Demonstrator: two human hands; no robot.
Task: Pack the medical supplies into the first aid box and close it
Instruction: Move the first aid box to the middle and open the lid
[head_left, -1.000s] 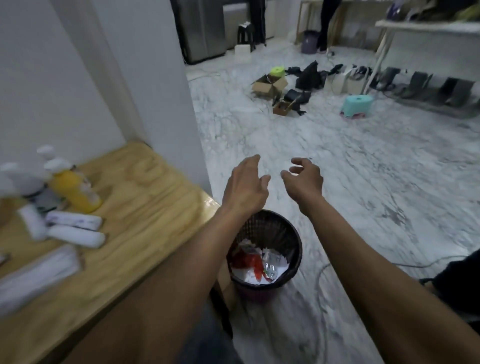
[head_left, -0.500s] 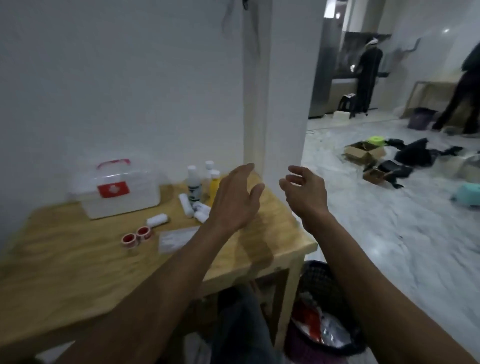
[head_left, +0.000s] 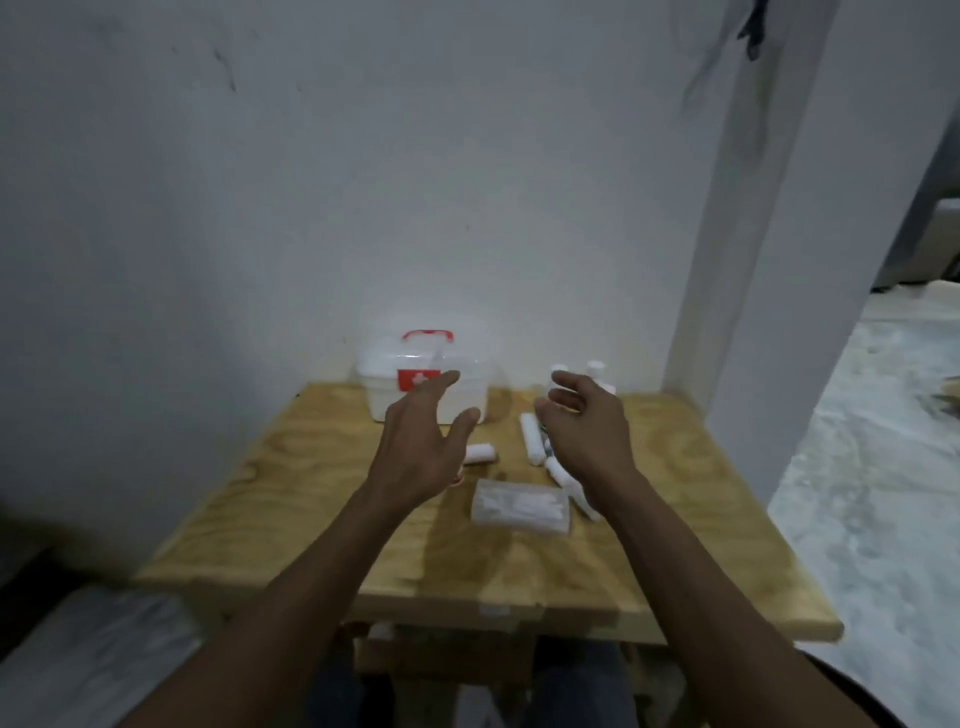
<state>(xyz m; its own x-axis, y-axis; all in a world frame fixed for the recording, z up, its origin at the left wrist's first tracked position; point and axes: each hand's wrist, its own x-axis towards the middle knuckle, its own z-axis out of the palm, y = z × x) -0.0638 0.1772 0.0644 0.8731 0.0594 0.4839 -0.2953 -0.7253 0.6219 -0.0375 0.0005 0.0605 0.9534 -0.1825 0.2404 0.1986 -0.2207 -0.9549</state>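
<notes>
Both the left hand (head_left: 421, 447) and right hand (head_left: 587, 431) are hovering spread, holding nothing. The first aid box (head_left: 415, 387) is sitting lidded on the table (head_left: 701, 519); its contents are not showing.

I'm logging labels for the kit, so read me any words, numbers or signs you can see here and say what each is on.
No words or numbers can be read.
White cross sign on a red label: on the front of the first aid box.
Bottles: mostly hidden behind the right hand; any print too blurred to read.
Clear packet: no print visible.

Both hands (head_left: 421, 447) (head_left: 589, 434) outstretched, empty
</notes>
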